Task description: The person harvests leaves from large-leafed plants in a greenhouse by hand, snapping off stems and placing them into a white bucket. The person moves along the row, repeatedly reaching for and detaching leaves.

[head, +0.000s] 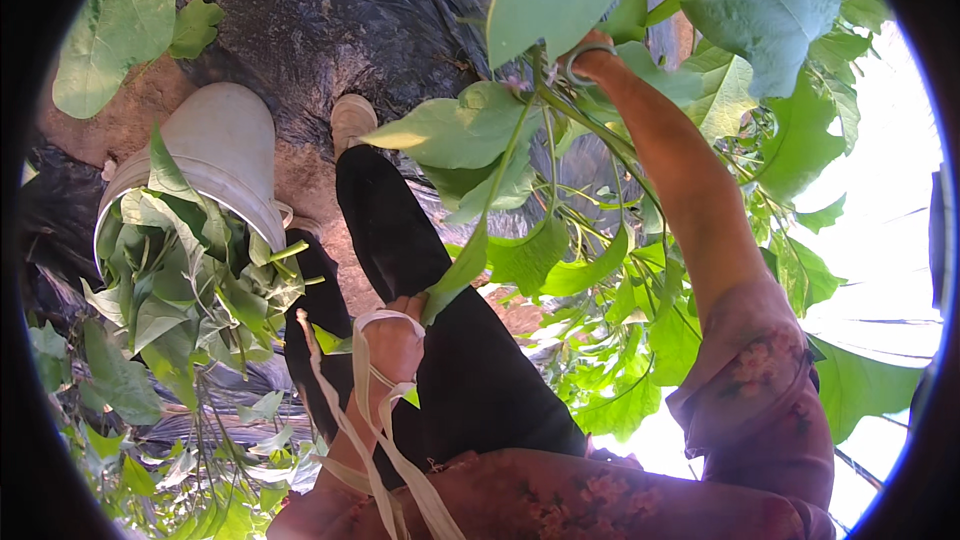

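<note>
My left hand (397,347) is low in front of my thigh, its fingers curled around green leaves (331,342) that stick out on both sides. Pale cloth straps (365,390) hang across that hand and forearm; whether they are held is unclear. A long leaf (459,270) from the plant overlaps its fingers. Up at the top, my right hand (591,58) reaches in among the stems of an eggplant plant (551,101) with small purple flowers. A ring-like band circles the wrist. Broad leaves hide the right fingers, so their grip cannot be seen.
A white bucket (225,139) full of picked leaves (180,270) sits to the left, its mouth towards the lower left. Black plastic sheeting (300,15) and bare soil (304,172) cover the ground by my shoes (352,120). More leafy plants (667,345) crowd the right side.
</note>
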A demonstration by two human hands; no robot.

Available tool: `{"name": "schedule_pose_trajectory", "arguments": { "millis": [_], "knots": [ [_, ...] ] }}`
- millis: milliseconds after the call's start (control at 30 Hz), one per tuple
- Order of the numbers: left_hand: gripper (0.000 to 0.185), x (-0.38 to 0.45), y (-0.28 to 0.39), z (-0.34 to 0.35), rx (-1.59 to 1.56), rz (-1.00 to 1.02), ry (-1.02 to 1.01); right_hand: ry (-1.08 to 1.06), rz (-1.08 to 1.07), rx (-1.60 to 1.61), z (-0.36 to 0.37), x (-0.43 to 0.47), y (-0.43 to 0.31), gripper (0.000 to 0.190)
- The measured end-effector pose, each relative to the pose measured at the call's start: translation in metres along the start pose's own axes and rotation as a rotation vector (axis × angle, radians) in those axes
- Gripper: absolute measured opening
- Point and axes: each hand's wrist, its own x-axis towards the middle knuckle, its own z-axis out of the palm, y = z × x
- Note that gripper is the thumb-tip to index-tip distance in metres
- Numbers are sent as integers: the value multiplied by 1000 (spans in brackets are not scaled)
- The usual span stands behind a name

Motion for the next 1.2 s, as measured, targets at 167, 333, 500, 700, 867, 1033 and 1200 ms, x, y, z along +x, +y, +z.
{"name": "schedule_pose_trajectory", "arguments": {
  "millis": [167, 333, 500, 700, 867, 1033, 1200],
  "knots": [
    [35, -2, -4, 8, -19, -29, 57, 315, 360, 420, -62, -6, 2, 37],
    [32, -2, -11, 3, 3, -49, 33, 990, -95, 1110, -124, -83, -78, 32],
    [25, 2, -35, -8, 88, -203, 115, 566, -225, 1820, -81, -256, -140, 31],
    [34, -1, -41, -39, 40, -108, 55, 769, -234, 765, 53, -205, -68, 15],
    [43, -13, -66, -18, 79, -75, 47, 580, 186, 912, 37, -153, -43, 13],
    [45, -1, -46, -27, 25, -128, -12, 832, 95, 392, 73, -129, -15, 23],
    [45, -4, -44, -29, 52, -104, 65, 552, 187, 434, 76, -116, -5, 20]
  ]
}}
